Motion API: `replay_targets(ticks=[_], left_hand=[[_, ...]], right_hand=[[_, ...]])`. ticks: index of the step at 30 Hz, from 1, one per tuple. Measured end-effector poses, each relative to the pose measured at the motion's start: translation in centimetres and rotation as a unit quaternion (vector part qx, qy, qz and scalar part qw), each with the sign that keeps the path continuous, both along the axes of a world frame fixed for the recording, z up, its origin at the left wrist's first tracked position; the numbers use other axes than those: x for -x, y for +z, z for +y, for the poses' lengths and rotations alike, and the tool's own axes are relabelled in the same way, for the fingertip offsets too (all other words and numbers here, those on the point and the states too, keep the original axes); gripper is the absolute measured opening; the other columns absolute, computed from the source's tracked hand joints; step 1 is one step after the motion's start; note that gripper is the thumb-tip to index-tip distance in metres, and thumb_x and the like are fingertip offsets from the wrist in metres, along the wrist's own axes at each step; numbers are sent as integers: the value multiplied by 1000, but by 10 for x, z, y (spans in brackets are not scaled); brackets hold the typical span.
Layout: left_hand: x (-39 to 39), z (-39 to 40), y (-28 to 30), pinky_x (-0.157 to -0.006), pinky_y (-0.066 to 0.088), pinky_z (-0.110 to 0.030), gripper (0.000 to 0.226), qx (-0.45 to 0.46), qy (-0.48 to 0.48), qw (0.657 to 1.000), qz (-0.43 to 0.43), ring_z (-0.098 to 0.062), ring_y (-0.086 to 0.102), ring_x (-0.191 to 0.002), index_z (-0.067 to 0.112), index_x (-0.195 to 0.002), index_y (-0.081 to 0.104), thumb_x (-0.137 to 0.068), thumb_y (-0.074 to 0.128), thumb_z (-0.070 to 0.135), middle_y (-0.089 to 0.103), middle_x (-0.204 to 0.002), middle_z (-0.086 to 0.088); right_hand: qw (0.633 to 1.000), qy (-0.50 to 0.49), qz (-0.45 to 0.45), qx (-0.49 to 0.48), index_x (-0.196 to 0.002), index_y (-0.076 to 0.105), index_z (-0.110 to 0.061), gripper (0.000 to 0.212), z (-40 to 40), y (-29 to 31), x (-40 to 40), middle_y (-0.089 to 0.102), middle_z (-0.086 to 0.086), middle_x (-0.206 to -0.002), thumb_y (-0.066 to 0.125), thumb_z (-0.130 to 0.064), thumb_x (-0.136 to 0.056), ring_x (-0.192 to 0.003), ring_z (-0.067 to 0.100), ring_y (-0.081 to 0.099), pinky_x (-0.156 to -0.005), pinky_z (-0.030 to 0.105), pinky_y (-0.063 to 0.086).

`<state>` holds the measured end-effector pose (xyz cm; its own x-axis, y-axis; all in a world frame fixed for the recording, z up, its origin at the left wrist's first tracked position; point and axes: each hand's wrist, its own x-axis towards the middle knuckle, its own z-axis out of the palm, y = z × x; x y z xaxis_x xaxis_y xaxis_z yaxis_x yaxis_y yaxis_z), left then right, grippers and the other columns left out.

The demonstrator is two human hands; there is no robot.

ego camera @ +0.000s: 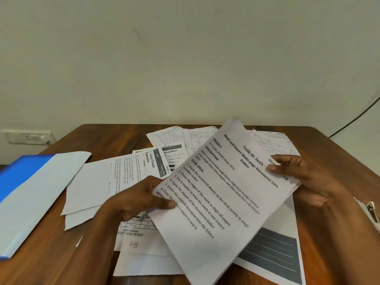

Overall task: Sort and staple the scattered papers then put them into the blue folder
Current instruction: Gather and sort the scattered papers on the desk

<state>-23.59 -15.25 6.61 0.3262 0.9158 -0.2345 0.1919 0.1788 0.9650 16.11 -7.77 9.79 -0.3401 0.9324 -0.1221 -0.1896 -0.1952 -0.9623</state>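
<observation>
While loose papers (131,177) litter the table (107,138), both hands grasp a tilted sheaf (224,194). The left hand (133,200) pinches one edge, the right hand (304,177) the opposite. The blue folder (26,194) lies at the table's left edge.

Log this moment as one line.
left hand, right hand: hold printed white paper stack | blue folder: open, left

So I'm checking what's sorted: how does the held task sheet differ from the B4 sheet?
The task sheet is lifted and tilted, gripped by the left hand and right hand; the B4 sheet lies flat on the table. The task sheet's text is printed; "B4" is handwritten. The task sheet is fully visible; the B4 sheet is partly covered. Both are white paper.
</observation>
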Motion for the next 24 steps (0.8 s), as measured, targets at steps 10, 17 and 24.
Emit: replay_targets(ticks=[10, 17, 24], left_hand=[[-5, -8, 6, -86, 64, -33, 34, 4, -40, 991, 129, -23, 78, -104, 8, -119, 74, -86, 82, 3, 80, -115, -3], [-2, 3, 10, -76, 66, -38, 36, -18, 93, 995, 28, -32, 79, -97, -1, -113, 72, -80, 83, 10, 80, -109, -12], [-22, 16, -5, -84, 63, -39, 43, -79, 246, 954, -153, -29, 76, -108, 10, -122, 73, -80, 80, 17, 79, -117, -7]], right_hand=[[972, 181, -141, 50, -125, 69, -3, 35, -5, -4, 9, 67, 33, -126, 74, -3, -91, -94, 45, 75, -79, 52, 65], [989, 95, -109, -23, -126, 67, 1, 52, 0, -9, 19, 70, 31, -122, 86, -19, -82, -101, 51, 72, -78, 53, 65], [985, -96, -35, -141, -116, 74, -8, 55, 3, -10, 31, 77, 17, -115, 92, -30, -69, -102, 38, 75, -91, 51, 60]])
